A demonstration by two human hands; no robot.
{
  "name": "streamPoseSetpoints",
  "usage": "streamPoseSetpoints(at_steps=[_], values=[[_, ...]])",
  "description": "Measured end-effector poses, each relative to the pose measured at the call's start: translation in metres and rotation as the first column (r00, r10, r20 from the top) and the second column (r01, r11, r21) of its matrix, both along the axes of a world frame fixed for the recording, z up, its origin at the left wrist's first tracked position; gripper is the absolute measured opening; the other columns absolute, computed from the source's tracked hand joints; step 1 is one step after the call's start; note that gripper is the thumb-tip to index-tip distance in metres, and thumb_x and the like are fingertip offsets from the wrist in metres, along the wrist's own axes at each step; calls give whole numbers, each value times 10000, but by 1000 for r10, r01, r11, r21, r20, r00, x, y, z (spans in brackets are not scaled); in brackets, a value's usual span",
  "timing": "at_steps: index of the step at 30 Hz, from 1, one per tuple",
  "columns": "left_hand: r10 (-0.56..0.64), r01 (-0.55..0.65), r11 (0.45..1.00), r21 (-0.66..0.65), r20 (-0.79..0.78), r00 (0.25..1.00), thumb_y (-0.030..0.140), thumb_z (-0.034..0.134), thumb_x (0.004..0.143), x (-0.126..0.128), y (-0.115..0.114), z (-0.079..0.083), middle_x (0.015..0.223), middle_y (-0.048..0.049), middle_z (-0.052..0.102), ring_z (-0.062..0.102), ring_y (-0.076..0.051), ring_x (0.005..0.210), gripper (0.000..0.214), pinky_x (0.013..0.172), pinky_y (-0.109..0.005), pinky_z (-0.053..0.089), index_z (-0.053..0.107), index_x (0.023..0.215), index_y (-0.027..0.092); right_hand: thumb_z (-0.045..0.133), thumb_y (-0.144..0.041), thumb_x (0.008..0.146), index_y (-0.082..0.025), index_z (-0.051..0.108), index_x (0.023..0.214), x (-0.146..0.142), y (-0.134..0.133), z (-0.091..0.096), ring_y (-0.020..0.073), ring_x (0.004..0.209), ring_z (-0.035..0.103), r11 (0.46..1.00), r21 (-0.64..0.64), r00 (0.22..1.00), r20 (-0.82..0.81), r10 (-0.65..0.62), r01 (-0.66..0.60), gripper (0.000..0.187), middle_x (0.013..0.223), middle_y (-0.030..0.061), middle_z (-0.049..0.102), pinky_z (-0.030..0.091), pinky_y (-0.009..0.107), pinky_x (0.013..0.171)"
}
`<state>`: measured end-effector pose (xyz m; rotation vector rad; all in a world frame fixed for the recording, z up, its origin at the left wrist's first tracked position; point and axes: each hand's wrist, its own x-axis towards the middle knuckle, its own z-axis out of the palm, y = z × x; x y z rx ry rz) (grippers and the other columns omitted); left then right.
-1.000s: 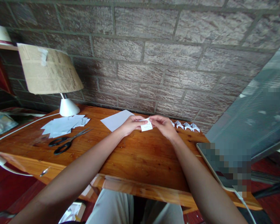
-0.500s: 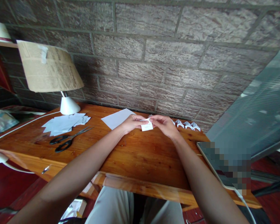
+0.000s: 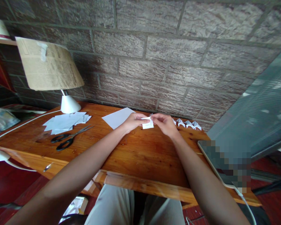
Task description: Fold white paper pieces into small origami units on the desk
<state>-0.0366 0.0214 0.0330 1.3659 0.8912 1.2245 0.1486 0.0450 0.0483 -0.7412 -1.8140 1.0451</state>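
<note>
Both of my hands meet over the far middle of the wooden table. My left hand and my right hand each pinch a side of a small folded white paper, held just above the tabletop. The fingers of both hands are closed on it. Several small folded paper pieces stand in a row to the right of my right hand, by the wall. A flat white sheet lies just left of my left hand.
Black-handled scissors lie at the left, beside a pile of cut white paper. A lamp with a paper shade stands at the back left. A tablet rests at the right edge. A brick wall runs behind the table.
My hands have stayed together on the small paper, with only slight finger shifts. The view has tilted a little.
</note>
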Motion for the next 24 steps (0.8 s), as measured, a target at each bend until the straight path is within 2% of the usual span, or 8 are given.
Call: streamPoseSetpoints(at_steps=[10,24], values=[[12,-13,1000,16,66,998,288,806,628,2,5,-7,738,-40,699,608,-136,659,276,651,-264,439,724,830,119,754,-417,689,-208,746,850,-1,0,0,131,669,571,989,-144,998,-59,28,-36,264,764,-1,697,468,293,711],[15,-15,993,118,6,1000,293,781,653,2,5,-6,766,-45,713,616,-147,696,247,686,-266,427,726,825,124,757,-409,690,-202,741,835,1,-2,2,137,692,582,993,-120,999,-32,16,-20,253,791,5,703,468,299,735]])
